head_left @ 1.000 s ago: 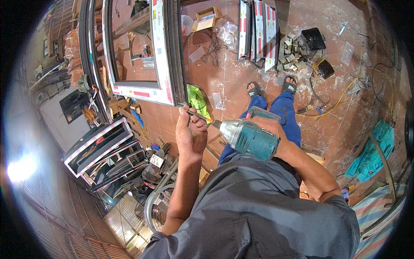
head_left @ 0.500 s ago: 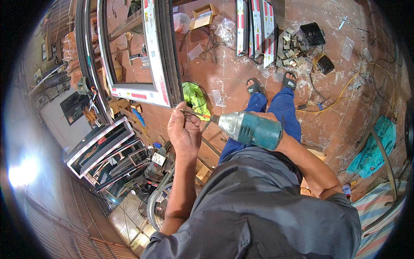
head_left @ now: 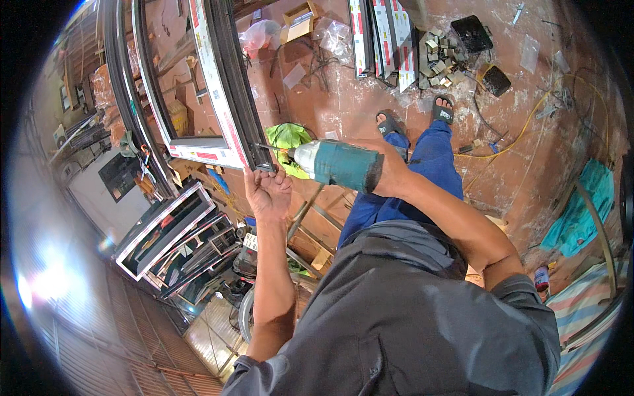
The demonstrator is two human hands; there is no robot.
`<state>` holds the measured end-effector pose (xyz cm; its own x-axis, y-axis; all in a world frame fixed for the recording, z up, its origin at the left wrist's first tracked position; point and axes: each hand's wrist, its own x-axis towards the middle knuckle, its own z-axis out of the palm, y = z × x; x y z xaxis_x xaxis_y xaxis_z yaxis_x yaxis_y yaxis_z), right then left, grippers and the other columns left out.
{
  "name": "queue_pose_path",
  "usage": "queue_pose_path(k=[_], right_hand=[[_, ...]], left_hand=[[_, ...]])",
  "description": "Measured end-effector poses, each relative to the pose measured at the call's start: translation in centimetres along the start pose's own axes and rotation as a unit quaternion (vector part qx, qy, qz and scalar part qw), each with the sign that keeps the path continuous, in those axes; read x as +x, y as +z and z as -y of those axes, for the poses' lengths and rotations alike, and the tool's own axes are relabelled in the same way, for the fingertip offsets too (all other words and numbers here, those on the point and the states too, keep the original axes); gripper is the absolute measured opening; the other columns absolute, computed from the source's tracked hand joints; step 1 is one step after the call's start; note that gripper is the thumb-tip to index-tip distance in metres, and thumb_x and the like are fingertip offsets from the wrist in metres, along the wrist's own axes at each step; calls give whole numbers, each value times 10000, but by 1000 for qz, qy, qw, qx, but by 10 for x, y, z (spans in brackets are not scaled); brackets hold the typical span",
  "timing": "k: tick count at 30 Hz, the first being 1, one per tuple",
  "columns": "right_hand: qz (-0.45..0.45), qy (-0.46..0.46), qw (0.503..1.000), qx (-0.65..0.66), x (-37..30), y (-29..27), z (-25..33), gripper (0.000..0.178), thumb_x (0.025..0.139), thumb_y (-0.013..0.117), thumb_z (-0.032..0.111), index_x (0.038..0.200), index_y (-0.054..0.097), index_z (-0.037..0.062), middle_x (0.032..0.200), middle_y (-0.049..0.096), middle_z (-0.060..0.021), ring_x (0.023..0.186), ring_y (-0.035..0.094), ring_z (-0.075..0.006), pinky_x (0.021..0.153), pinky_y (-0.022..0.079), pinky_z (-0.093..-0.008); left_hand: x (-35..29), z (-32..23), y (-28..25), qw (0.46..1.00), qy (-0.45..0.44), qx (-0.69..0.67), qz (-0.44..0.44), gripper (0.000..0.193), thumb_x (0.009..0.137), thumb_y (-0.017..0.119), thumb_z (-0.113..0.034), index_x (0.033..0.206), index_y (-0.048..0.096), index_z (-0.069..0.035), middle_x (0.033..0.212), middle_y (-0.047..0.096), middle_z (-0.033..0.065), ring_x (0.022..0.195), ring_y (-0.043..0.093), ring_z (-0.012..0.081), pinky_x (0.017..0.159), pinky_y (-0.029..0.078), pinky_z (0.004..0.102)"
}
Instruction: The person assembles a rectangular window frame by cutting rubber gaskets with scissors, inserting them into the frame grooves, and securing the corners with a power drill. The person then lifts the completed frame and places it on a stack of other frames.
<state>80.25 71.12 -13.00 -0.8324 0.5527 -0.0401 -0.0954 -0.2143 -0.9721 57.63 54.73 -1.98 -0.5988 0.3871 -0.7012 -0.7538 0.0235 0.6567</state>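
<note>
My right hand is closed round the grip end of a teal power driver with a silver nose. Its long thin bit points left, and the tip meets the dark edge of a window frame near that frame's lower corner. White protective film with red print covers the frame's face. Just below that corner is my left hand, palm up, its thumb and curled fingers against the frame's end. Whether a screw sits at the bit's tip is too small to tell.
A bright green bag lies behind the bit. Film-wrapped profiles, metal brackets and a black case lie on the tiled floor beyond my feet. More frames lean at the left. A yellow cable curves at the right.
The driver has moved left and up, bringing its bit to the frame's edge. My left hand has let go of the bit's tip and moved under the frame's corner. The view has shifted slightly.
</note>
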Motion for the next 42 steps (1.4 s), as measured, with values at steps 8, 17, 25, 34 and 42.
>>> queue_pose_path(k=[8,17,25,34,42], right_hand=[[13,3,1000,-11,13,7,-6,550,754,852,262,1254,701,88,1131,748,-173,1010,728,-358,886,572,-416],[49,5,999,3,25,9,-5,494,781,823,237,1232,696,76,1108,745,-165,986,716,-371,878,569,-405],[135,12,991,21,96,-38,16,418,730,810,214,1076,685,18,853,727,-129,776,700,-279,744,573,-395],[124,-66,990,-22,50,-13,23,433,772,790,255,1175,711,117,963,740,-223,898,729,-402,814,565,-475],[187,37,981,17,50,-12,15,467,800,784,205,1240,676,89,1032,745,-183,950,721,-375,876,565,-425]], left_hand=[[10,-10,-1,999,-40,3,23,522,970,647,-572,1172,671,-91,1011,644,83,815,523,224,643,409,321],[11,-5,11,1000,-25,-18,0,838,819,710,-753,1204,638,-12,950,642,104,772,513,215,619,403,314],[24,-4,9,998,-48,-11,49,873,773,665,-834,1171,654,-58,903,595,85,697,431,201,569,356,305],[19,1,15,999,-24,31,-32,751,856,586,-832,1137,677,-142,885,673,23,699,603,188,553,420,295],[12,-5,27,997,-48,55,-25,788,861,582,-832,933,621,-48,753,558,41,627,502,170,553,362,293]])
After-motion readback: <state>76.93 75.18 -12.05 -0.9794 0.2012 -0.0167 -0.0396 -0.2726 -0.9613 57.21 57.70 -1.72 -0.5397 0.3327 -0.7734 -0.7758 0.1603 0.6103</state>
